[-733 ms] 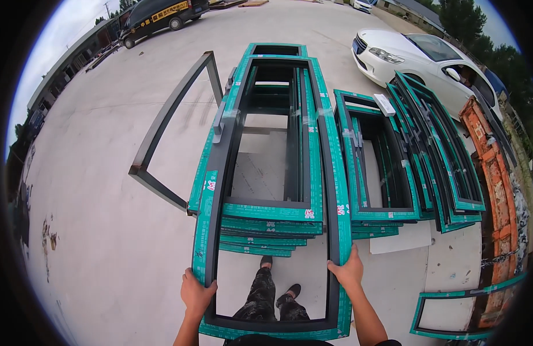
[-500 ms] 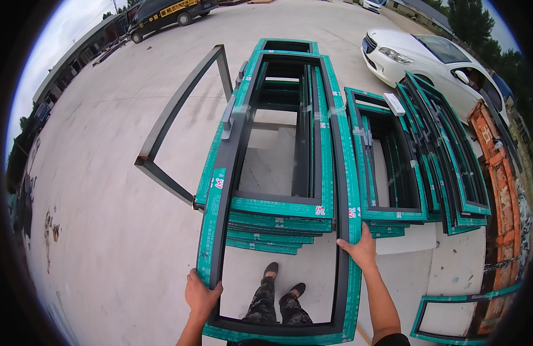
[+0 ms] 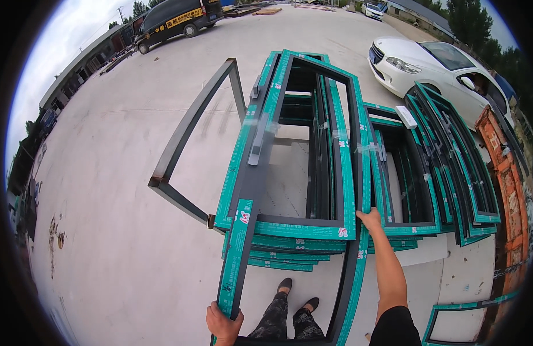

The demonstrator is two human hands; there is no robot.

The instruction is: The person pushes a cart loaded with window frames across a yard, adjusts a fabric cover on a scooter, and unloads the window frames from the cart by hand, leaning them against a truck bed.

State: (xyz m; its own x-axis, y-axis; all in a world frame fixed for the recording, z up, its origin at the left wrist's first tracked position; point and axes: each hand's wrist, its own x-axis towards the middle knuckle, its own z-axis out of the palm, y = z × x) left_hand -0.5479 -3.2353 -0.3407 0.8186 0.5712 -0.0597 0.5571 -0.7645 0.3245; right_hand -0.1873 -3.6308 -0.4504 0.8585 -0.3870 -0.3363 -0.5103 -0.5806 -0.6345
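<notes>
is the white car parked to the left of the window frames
No, the white car stands to the right of the stacked window frames; the dark van is at the left.

Both hands gripping, arms apart.
Left hand [image 3: 223,324] sits low and close to the body, fingers curled shut; right hand [image 3: 370,219] reaches farther forward, forearm stretched out, fingers closed.
</notes>
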